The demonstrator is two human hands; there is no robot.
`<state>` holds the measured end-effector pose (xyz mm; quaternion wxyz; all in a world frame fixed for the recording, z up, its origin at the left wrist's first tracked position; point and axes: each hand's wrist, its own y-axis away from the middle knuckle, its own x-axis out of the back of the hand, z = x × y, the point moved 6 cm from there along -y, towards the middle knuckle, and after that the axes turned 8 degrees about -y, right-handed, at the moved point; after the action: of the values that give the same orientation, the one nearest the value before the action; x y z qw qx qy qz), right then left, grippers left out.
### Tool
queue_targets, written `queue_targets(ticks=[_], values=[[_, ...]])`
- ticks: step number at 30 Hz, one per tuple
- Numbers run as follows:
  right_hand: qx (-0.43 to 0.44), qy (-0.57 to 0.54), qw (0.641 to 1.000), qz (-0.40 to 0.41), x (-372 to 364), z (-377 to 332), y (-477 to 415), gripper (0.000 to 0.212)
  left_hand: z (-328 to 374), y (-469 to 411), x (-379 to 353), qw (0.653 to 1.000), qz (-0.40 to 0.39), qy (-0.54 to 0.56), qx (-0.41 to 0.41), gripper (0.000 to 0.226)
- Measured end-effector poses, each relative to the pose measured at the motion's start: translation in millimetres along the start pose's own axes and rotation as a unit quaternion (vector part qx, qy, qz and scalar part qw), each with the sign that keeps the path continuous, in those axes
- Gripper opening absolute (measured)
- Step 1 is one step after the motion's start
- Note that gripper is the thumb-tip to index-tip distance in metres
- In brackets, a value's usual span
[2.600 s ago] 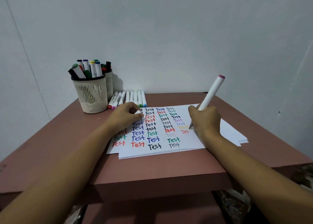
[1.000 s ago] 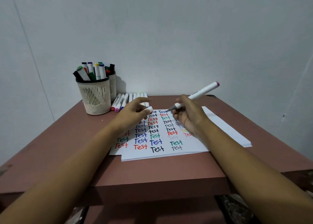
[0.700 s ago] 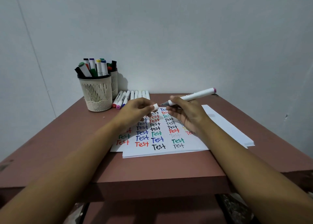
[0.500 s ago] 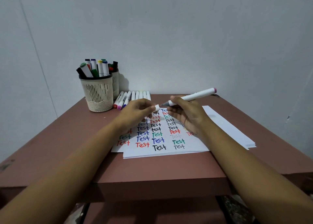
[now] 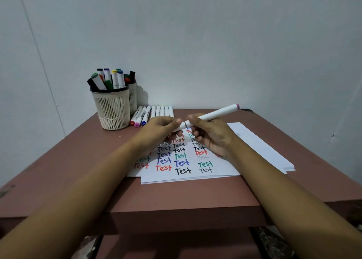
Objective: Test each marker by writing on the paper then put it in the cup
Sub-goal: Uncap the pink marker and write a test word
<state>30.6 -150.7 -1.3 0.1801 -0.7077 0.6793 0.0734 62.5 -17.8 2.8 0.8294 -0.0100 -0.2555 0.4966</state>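
The cap (image 5: pixel 178 129) has met the marker (image 5: pixel 217 114) tip. Left hand (image 5: pixel 158 130) pinches the cap, right hand (image 5: pixel 212 139) grips the barrel above the paper (image 5: pixel 254 147), its axis running near-left to far-right. The cup (image 5: pixel 112 110) stands far left, nearer the left hand.

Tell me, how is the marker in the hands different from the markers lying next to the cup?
The marker is up in the air, tilted, held by the left hand and right hand; the row lies flat on the table beside the cup. The marker is one alone; the row is several side by side. Both have white bodies.
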Motion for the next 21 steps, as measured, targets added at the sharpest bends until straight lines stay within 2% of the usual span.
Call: queue_targets(ticks=[6,16,21], values=[[0.006,-0.013,1.0,0.002,-1.2,0.6,-0.3,0.014,4.9,0.9,-0.4,0.999,0.033,-0.022,-0.018,0.027],[0.011,-0.029,0.999,0.01,0.4,2.5,-2.9,0.013,8.1,-1.3,-6.3,0.998,0.064,0.001,-0.017,0.023],[0.0,-0.055,0.998,0.033,2.3,0.9,-3.2,0.014,2.7,-3.4,-6.1,0.989,0.055,0.128,0.043,0.016]])
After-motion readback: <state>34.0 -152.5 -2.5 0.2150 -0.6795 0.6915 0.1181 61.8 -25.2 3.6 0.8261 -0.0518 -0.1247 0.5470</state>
